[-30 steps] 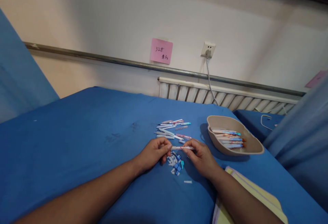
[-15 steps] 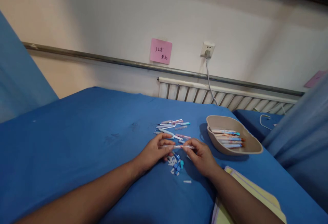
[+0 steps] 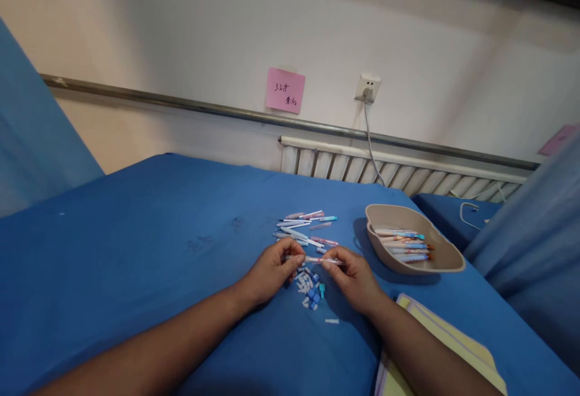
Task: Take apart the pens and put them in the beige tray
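Observation:
Both hands hold one thin pink pen (image 3: 312, 259) level above the blue cloth (image 3: 158, 245). My left hand (image 3: 272, 272) pinches its left end, my right hand (image 3: 351, 275) pinches its right end. Under them lies a small heap of blue and white caps (image 3: 310, 287), with one white piece (image 3: 331, 321) apart nearer me. Several loose pens and refills (image 3: 303, 227) lie just beyond the hands. A beige tray (image 3: 446, 257) to the right holds several finished pens (image 3: 403, 245).
A yellow cloth (image 3: 453, 347) lies by my right forearm. Behind the table are a radiator (image 3: 399, 172), a wall socket with a cable (image 3: 368, 89) and a pink note (image 3: 285, 90). Blue curtains hang at the left and right.
The hands barely moved; the left fingers shifted along the pen's left end and closed on it again. The pen stays between both hands.

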Tool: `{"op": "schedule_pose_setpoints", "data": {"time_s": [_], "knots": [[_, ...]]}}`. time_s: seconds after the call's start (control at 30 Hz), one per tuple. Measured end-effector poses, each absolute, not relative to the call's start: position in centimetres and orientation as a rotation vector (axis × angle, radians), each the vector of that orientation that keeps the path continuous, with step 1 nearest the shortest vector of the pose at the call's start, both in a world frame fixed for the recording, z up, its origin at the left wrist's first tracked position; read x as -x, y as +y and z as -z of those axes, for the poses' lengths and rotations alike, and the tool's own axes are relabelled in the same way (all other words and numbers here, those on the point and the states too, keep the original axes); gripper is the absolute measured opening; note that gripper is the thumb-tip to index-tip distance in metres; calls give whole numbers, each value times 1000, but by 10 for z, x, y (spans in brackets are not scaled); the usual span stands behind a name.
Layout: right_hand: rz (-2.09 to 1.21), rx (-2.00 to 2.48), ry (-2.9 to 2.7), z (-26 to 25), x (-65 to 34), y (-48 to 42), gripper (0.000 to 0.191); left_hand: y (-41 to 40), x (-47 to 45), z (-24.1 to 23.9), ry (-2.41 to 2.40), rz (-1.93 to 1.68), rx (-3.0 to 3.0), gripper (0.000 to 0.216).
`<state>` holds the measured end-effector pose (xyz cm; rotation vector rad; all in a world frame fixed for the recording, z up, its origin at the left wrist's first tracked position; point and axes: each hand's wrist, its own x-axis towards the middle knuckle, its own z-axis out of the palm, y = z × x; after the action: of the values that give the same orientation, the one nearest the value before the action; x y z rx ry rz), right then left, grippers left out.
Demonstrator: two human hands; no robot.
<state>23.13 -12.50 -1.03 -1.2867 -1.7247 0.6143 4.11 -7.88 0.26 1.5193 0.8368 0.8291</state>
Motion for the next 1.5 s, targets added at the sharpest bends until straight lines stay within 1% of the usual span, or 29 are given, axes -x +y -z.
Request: {"op": "schedule_pose_setpoints", "data": {"time_s": [0.23, 0.5, 0.6, 0.67, 0.77, 0.9, 0.93, 1.03, 1.17, 1.33, 1.43, 1.5], "knots": [[-523, 1214, -1781, 6, -231, -127, 13, -80, -41, 0, 804, -751, -1416, 27], [-272, 1295, -2136, -1, -231, -133, 14, -83, -42, -1, 848, -745, -1436, 27], [-265, 1301, -2119, -1, -229, -136, 16, -82, -42, -1, 861, -740, -1464, 35], [-249, 1304, -2103, -1, -227, -136, 17, -82, -42, -2, 890, -670, -1483, 36], [-237, 1302, -2113, 0, -227, -136, 18, -81, -40, -3, 934, -544, -1522, 42], [-232, 1303, -2126, 1, -229, -135, 18, -81, -37, -7, 853, -631, -1516, 29], [-228, 1308, -2118, 1, -229, -135, 17, -80, -37, -7, 809, -668, -1492, 29], [-218, 1314, -2090, 1, -230, -134, 16, -79, -36, -8, 788, -678, -1391, 42], [-202, 1288, -2130, 1, -231, -134, 17, -78, -37, -6, 912, -573, -1355, 39], [-229, 1318, -2160, 0, -230, -135, 15, -79, -37, -7, 821, -682, -1446, 27], [-239, 1329, -2149, -1, -229, -135, 15, -80, -37, -7, 805, -677, -1393, 37], [-228, 1327, -2147, -1, -229, -135, 16, -81, -37, -6, 823, -626, -1359, 39]]}}
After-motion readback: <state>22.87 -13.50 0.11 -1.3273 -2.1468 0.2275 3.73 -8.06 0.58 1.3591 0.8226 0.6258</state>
